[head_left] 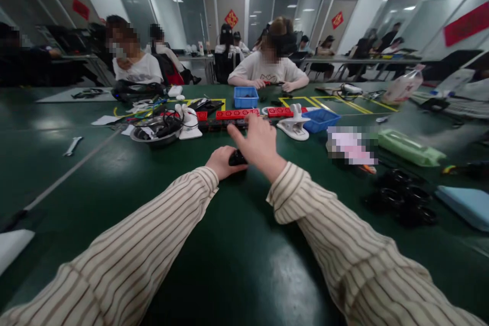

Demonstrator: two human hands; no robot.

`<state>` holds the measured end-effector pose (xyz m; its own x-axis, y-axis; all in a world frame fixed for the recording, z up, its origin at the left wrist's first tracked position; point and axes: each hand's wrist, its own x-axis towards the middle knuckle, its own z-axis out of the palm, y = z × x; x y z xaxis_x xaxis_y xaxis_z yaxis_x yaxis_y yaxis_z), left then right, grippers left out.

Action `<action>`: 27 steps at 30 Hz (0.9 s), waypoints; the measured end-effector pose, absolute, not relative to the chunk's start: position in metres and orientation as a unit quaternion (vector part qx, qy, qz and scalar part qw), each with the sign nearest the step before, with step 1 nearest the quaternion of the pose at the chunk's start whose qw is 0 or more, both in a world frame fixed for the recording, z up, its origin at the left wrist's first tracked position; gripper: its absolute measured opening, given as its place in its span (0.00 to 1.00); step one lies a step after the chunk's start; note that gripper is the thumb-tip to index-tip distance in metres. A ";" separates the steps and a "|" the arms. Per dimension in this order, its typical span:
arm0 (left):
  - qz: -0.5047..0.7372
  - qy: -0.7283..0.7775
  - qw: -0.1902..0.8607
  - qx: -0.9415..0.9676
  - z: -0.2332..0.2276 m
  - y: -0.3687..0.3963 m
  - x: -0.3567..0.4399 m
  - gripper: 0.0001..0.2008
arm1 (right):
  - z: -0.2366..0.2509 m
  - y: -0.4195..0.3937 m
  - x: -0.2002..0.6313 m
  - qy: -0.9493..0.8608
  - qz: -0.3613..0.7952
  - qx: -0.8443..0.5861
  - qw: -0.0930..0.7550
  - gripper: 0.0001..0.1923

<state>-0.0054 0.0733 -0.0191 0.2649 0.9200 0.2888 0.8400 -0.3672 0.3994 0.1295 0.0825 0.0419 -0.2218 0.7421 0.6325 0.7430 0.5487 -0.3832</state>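
Observation:
Low over the table, my left hand (222, 161) is closed around a small, glossy black rounded object (237, 158); its exact kind does not show. My right hand (259, 138) is raised just to the right, partly in front of that object, with the thumb stretched out and apart from the fingers. Nothing can be seen in its grasp. Beyond my fingers lies a row of red power strips (237, 113), partly hidden by my right hand. Striped sleeves cover both forearms.
On the green table (191, 275) stand a metal bowl of dark parts (153, 138), white clip stands (294, 130), blue bins (321, 119) and a wrench (72, 146). Black ring-shaped parts (405, 196) and a green packet (410, 147) lie right. A person (269, 69) works opposite.

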 end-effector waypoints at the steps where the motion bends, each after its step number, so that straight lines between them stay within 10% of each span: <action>1: 0.241 0.548 0.082 0.796 -0.019 0.073 -0.005 0.21 | 0.039 0.079 0.129 -0.774 -0.020 -0.498 0.391 0.30; 8: 0.245 0.547 0.089 0.796 -0.022 0.083 -0.012 0.14 | 0.002 0.082 0.130 -0.843 -0.018 -0.471 0.261 0.16; 27: 0.210 0.579 0.015 0.787 -0.028 0.079 -0.014 0.18 | -0.010 0.077 0.135 -0.788 0.050 -0.483 0.379 0.18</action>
